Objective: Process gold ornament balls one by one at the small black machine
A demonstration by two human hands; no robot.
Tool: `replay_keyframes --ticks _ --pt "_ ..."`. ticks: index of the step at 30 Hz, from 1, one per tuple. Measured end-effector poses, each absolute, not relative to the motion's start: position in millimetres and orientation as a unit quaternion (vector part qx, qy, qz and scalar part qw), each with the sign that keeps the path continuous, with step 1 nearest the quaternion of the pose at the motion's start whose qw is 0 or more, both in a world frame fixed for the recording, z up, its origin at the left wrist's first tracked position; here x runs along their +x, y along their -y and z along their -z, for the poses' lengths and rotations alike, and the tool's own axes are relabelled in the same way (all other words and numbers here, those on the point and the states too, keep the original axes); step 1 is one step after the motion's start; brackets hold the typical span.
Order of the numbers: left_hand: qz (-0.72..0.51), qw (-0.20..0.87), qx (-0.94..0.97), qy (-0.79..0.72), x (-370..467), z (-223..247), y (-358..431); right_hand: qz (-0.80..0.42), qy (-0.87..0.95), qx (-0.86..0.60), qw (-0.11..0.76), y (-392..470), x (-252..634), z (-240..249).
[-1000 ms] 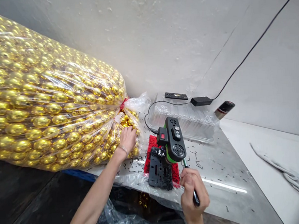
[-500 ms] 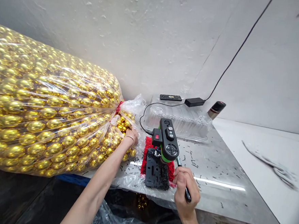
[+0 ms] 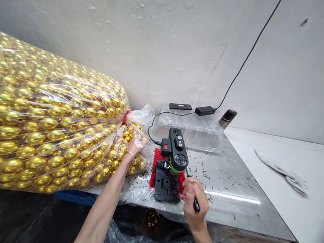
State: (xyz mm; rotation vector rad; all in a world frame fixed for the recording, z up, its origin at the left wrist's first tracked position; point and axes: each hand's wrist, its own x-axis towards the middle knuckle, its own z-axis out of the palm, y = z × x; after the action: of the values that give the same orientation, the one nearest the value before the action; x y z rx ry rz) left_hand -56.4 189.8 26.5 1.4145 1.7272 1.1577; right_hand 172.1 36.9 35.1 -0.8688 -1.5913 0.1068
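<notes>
My left hand (image 3: 136, 147) is at the mouth of a big clear plastic bag (image 3: 56, 125) full of shiny gold balls; plastic film and balls hide its fingers. A red tie (image 3: 126, 116) gathers the bag's neck just beyond that hand. My right hand (image 3: 196, 201) is closed round the black handle of a slim tool (image 3: 197, 205) whose thin, pale greenish shaft points toward the machine. Just left of it stands a black and green machine (image 3: 178, 152) with a red switch, over a black slotted base plate (image 3: 167, 188). Red cloth (image 3: 156, 158) lies under the plate.
Behind the machine, a clear plastic tray stack (image 3: 189, 132) carries a remote control (image 3: 180, 106) and a black power adapter (image 3: 205, 111). A dark-capped bottle (image 3: 227, 118) stands at the back. Black bits litter the metal table (image 3: 230, 170). Gloves (image 3: 283, 174) lie on the white surface at right.
The view has shifted slightly, moving the scene left. My left hand has drawn back a little at the bag's mouth, among the film. My right hand still grips the slim tool.
</notes>
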Motion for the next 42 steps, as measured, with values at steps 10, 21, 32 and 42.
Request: replay_keyframes --ticks 10,21,32,42 --pt "-0.648 0.601 0.169 -0.436 -36.5 -25.7 -63.2 -0.054 0.686 -0.386 0.615 -35.9 172.6 -32.4" --pt "-0.507 0.540 0.368 -0.563 24.3 27.3 -68.1 -0.044 0.703 -0.392 0.592 -34.8 173.6 -37.2" --pt "-0.363 0.197 0.682 -0.603 41.2 36.3 -64.8 -0.056 0.707 -0.385 0.590 -34.8 176.0 -36.1" --pt "-0.268 0.171 0.719 -0.618 47.0 31.3 -69.2 -0.060 0.713 -0.391 0.579 -32.6 178.2 -27.6"
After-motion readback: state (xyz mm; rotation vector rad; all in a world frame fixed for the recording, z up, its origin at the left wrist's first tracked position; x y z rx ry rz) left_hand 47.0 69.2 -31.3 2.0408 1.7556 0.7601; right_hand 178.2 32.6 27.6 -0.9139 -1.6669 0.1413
